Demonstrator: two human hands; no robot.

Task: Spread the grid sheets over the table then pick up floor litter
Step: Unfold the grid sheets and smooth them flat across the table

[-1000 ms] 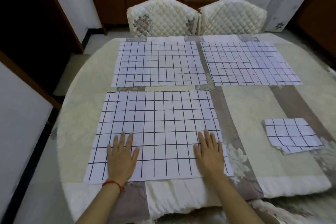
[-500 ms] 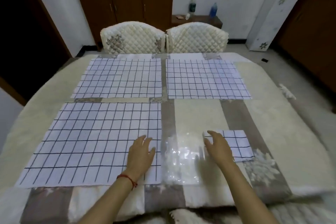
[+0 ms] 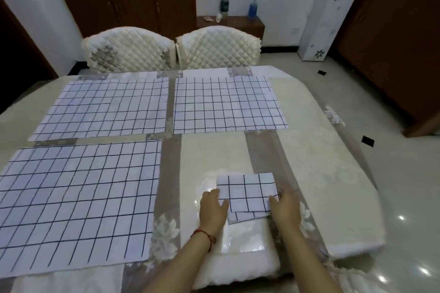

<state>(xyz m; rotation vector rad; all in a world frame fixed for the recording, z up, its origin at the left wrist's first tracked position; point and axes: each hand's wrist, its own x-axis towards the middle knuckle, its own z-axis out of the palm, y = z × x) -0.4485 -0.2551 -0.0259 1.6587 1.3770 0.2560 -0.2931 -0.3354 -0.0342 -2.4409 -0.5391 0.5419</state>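
Three white grid sheets lie flat on the table (image 3: 314, 150): one far left (image 3: 104, 107), one far right (image 3: 226, 104), one near left (image 3: 76, 202). A folded grid sheet (image 3: 247, 194) lies on the near right part of the table. My left hand (image 3: 213, 208) grips its left edge with the thumb on top. My right hand (image 3: 285, 209) holds its right edge, thumb also on the paper. Two small black scraps of litter (image 3: 321, 72) (image 3: 367, 141) lie on the shiny floor to the right of the table.
Two quilted white chairs (image 3: 129, 49) (image 3: 217, 46) stand against the table's far edge. Behind them are a low wooden shelf with bottles (image 3: 252, 8), a white standing unit (image 3: 319, 19) and brown cabinets (image 3: 390, 50) on the right.
Both hands left the near left sheet and moved right to the folded sheet, which they now hold at its two sides. The view swung right.
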